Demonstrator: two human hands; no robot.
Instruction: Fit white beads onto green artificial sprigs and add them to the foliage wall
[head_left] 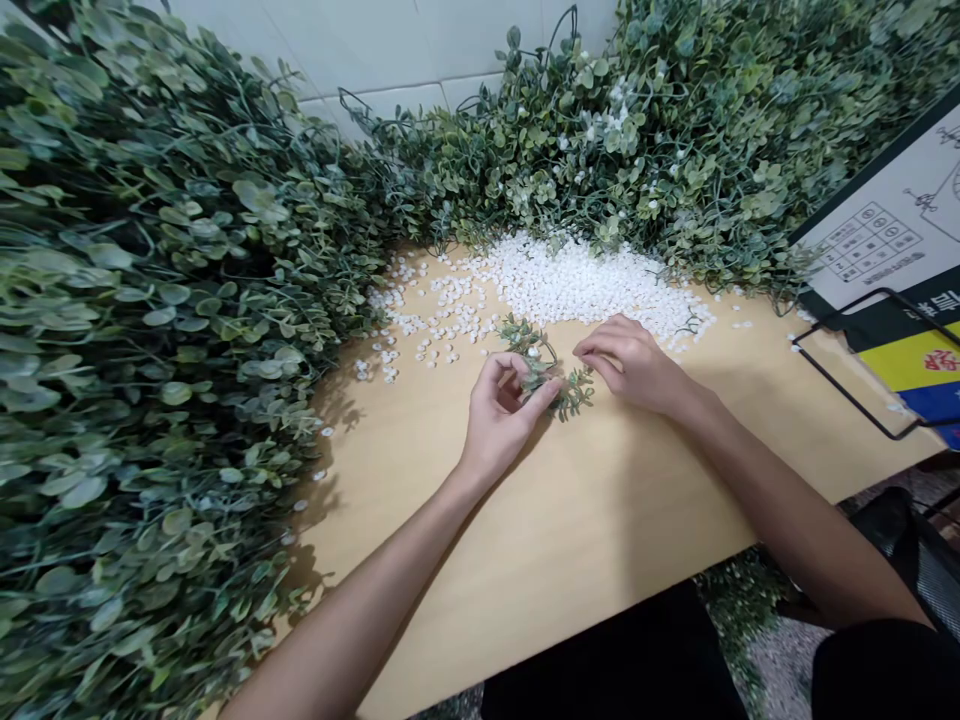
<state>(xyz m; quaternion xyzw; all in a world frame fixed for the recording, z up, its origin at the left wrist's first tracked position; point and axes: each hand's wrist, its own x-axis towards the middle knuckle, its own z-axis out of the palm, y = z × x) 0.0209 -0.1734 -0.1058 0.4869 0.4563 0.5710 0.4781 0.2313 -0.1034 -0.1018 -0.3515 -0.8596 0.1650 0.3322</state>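
Observation:
My left hand is closed around a small sprig of artificial greenery, its thumb pressed against the stem. Leafy ends of the sprig stick out above and to the right of the fingers, and a small white piece shows near its upper part. Just to the right, my right hand is pinched at the tip of a leafy end. Whatever lies between those fingertips is too small to make out. Beyond both hands spreads a heap of small white plastic rings, with loose ones scattered to its left.
Artificial foliage is piled high on the left and along the back of the wooden table. On the right stand a printed board and a black wire frame. A tiled wall rises behind.

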